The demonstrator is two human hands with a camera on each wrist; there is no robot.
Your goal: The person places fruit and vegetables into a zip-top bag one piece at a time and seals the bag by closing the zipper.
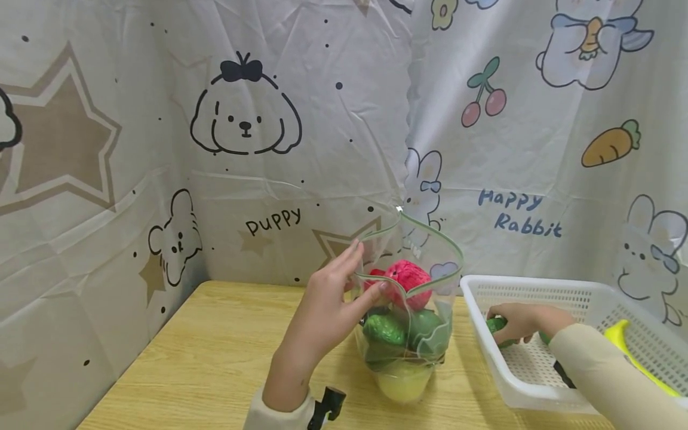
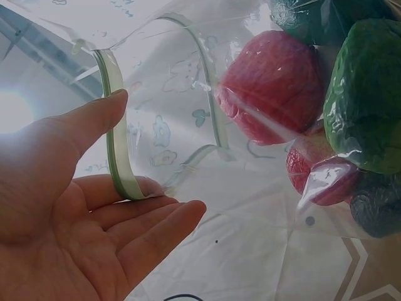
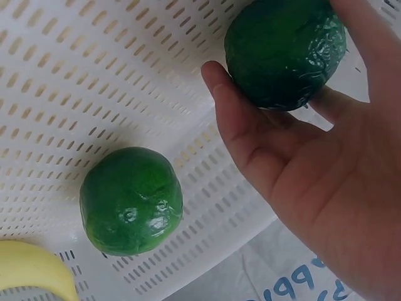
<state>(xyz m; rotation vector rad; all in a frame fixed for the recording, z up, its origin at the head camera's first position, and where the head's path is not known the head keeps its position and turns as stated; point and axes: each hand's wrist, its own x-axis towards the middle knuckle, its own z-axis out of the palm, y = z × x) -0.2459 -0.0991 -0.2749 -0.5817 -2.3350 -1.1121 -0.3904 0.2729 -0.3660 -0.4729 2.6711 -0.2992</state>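
Note:
My left hand point(image 1: 330, 298) holds the green-edged mouth of a clear zip bag point(image 1: 438, 232), which stands upright with its top spread wide. In the left wrist view, the thumb point(image 2: 100, 116) lies against the rim and a fingertip shows behind the plastic. Inside the bag are a crinkled pink-red fruit point(image 1: 411, 282), dark green fruits point(image 1: 384, 329) and something pale yellow point(image 1: 404, 382) at the bottom. Over in the white basket point(image 1: 537, 279), my right hand point(image 1: 529, 321) grips a shiny, dark green round fruit point(image 3: 285, 53). Another green round fruit point(image 3: 131, 200) lies in the basket near it.
A yellow banana point(image 1: 618, 337) lies at the basket's right side, partly behind the right sleeve point(image 1: 607, 364). The basket stands right of the bag on a wooden table point(image 1: 215, 352). A printed curtain point(image 1: 301, 161) hangs close behind both.

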